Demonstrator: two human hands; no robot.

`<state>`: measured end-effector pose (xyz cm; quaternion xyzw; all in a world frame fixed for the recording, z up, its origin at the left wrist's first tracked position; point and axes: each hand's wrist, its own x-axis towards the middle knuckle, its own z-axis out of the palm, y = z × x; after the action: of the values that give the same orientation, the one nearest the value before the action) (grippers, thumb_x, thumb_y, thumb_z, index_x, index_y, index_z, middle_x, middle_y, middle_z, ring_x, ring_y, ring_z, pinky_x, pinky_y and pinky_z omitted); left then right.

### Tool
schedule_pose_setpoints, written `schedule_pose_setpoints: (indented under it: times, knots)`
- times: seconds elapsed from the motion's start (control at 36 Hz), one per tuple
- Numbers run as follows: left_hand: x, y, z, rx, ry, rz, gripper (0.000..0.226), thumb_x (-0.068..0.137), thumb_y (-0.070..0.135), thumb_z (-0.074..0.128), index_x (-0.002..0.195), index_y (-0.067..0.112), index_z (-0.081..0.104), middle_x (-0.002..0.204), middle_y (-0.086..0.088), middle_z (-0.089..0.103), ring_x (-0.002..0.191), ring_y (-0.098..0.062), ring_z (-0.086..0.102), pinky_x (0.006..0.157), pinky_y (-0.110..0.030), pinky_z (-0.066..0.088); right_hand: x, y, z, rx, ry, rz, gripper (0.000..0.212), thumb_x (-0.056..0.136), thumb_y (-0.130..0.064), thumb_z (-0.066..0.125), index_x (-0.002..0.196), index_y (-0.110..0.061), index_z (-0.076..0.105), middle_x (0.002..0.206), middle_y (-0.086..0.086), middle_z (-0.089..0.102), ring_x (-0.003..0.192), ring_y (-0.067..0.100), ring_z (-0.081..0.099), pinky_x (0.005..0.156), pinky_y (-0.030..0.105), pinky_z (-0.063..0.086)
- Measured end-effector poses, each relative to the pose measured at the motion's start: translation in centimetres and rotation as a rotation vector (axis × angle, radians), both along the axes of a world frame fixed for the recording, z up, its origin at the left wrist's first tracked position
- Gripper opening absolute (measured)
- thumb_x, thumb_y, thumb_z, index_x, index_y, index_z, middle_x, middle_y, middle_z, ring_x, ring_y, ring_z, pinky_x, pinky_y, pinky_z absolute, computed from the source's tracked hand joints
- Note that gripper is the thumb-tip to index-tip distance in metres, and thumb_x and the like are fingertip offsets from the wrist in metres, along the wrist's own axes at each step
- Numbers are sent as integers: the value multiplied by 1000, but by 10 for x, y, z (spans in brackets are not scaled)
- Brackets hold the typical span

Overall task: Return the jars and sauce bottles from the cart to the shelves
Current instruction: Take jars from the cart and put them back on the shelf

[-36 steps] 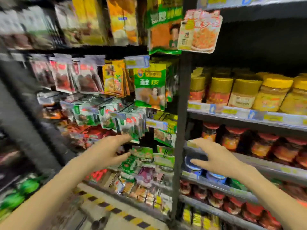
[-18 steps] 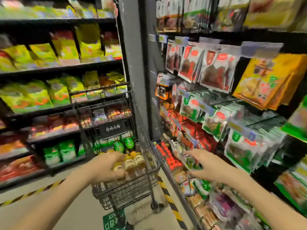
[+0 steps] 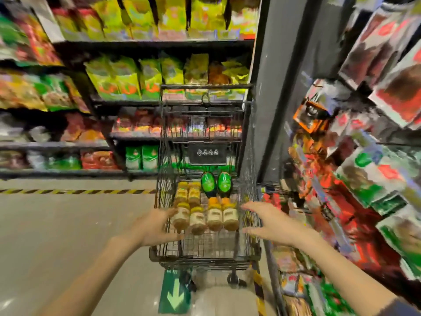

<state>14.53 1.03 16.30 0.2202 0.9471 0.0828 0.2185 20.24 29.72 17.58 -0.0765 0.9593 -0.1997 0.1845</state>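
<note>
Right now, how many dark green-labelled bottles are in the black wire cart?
2. Left green-labelled bottle and right green-labelled bottle, side by side at the wire cart's far end, behind the yellow-capped jars. Others may be hidden.

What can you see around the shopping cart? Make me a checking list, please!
Surface: grey floor with striped tape and a green arrow sticker.
Job's things: wire cart holding yellow-lidded jars and two green-labelled bottles.
Clutter: nothing seen.
Hands: left hand open, near the leftmost jar; right hand open, by the cart's right side.
Cables: nothing seen.
Surroundings: shelves of bagged goods behind; hanging packets on the right.
</note>
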Motion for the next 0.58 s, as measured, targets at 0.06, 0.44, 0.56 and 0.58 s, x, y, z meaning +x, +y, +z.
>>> schedule_pose_setpoints:
  times: [0.06, 0.44, 0.56, 0.58]
  knots:
    - [-14, 1, -12, 8, -31, 39, 81, 77, 60, 56, 139, 11, 38, 140, -5, 48, 126, -17, 48, 101, -26, 38, -20, -3, -14, -34, -21, 11, 68, 84, -46, 61, 141, -19, 35, 147, 1, 40, 135, 16, 35, 112, 33, 30]
    - [-151, 21, -125, 32, -417, 211, 61, 79, 42, 68, 127, 9, 51, 124, -3, 59, 106, -13, 54, 81, -18, 40, -153, -20, -124, -247, -334, -207, 51, 84, -26, 68, 129, -18, 45, 109, -12, 51, 100, 0, 51, 80, 7, 42]
    - [-179, 24, -171, -45, -444, 283, 46, 77, 45, 66, 114, 18, 61, 109, -1, 64, 94, -16, 57, 73, -19, 38, -182, -29, -152, -313, -421, -248, 48, 86, -25, 66, 129, -15, 48, 105, -16, 51, 99, 0, 52, 85, 12, 42]
    - [-184, 25, -183, -68, -452, 308, 50, 74, 52, 66, 111, 19, 63, 107, -1, 66, 93, -17, 59, 74, -21, 42, -189, -32, -159, -299, -418, -234, 53, 85, -32, 65, 132, -17, 46, 112, -11, 53, 107, 7, 52, 91, 22, 44]
